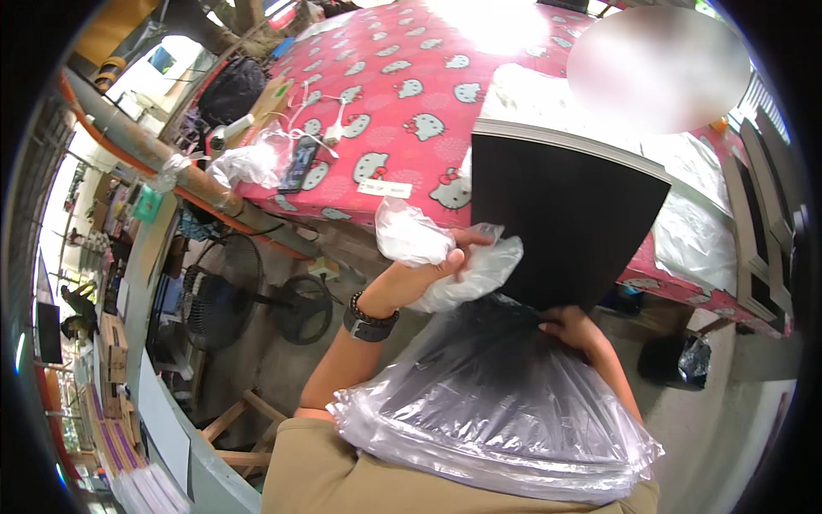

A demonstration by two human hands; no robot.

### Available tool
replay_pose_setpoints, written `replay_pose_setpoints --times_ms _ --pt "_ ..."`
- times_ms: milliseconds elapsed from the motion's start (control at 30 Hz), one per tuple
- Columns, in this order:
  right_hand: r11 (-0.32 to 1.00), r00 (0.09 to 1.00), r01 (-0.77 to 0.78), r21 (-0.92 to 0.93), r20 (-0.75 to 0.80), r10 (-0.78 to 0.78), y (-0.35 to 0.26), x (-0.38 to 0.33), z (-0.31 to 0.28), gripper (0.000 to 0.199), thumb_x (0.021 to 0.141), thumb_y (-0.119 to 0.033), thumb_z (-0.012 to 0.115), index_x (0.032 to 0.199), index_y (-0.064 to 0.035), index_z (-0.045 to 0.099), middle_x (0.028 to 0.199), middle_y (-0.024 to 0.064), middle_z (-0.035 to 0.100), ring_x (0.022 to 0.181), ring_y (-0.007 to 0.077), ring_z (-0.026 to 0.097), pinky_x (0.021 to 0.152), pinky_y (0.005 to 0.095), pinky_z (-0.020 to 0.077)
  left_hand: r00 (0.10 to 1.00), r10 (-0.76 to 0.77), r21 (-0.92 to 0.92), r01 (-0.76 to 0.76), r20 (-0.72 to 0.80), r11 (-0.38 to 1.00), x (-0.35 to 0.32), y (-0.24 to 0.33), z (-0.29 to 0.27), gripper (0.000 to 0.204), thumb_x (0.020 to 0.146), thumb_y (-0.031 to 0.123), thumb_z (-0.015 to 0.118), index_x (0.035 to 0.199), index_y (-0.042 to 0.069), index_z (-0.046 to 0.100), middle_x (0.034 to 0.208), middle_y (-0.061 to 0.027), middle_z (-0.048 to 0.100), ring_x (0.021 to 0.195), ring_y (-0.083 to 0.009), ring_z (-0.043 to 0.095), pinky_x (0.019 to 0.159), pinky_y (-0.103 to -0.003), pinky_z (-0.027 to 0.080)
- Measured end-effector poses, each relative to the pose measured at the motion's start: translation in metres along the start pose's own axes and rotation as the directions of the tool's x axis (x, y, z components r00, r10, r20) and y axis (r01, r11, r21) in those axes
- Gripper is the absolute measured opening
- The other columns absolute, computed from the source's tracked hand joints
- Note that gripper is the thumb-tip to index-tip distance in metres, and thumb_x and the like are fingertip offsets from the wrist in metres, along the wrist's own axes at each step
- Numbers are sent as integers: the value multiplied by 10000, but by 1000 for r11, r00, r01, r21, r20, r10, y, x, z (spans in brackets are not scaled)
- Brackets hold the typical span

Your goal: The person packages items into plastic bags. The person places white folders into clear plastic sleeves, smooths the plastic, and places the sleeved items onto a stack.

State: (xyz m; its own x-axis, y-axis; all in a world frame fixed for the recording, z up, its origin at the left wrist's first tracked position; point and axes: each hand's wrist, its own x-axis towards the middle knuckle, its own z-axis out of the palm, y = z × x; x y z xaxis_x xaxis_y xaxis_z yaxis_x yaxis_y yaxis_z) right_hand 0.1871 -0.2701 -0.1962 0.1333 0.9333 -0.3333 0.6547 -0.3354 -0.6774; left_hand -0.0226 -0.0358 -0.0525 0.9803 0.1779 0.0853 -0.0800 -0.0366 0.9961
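My left hand (428,272), with a dark band at the wrist, is closed around a crumpled see-through plastic bag (411,233) that bunches out on both sides of it. Across my lap spreads a stack of shiny see-through plastic bags (505,420). My right hand (572,329) has its fingers curled at the upper edge of that stack, gripping the plastic next to the black board. In front of me, a stack of black boards (565,214) with pale edges leans over the table edge, its lower end reaching the bags.
A table (390,111) with a pink patterned cover holds a phone (299,164), white cables (336,128) and wrapped white sheets (695,248). Floor fans (224,295) stand at left. A black bag (675,360) lies at right, near upright boards (758,223).
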Motion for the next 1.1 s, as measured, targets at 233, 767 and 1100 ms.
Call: replay_pose_setpoints --times_ms 233,767,1100 --pt "779 728 548 303 -632 -266 -149 -2 -81 213 703 -91 667 870 -6 565 786 43 570 748 116 526 710 250 422 997 -44 -571 73 64 818 45 -11 49 689 850 451 418 1332 26 168 1310 -61 312 1148 -164 364 921 -293 330" --pt "708 799 447 547 -600 -40 -146 6 -86 150 733 -81 656 798 -27 532 682 -16 515 636 33 463 568 180 375 954 -80 -330 -22 -291 944 44 4 60 238 758 130 627 953 25 539 877 -35 570 793 -124 540 697 -266 437" --pt "795 796 393 463 -604 -42 -153 5 -59 107 788 -76 582 788 -5 502 645 -18 492 579 41 424 510 183 353 911 69 -310 -208 -407 928 42 -8 62 172 747 166 654 834 65 546 748 24 521 686 -63 477 589 -222 385"
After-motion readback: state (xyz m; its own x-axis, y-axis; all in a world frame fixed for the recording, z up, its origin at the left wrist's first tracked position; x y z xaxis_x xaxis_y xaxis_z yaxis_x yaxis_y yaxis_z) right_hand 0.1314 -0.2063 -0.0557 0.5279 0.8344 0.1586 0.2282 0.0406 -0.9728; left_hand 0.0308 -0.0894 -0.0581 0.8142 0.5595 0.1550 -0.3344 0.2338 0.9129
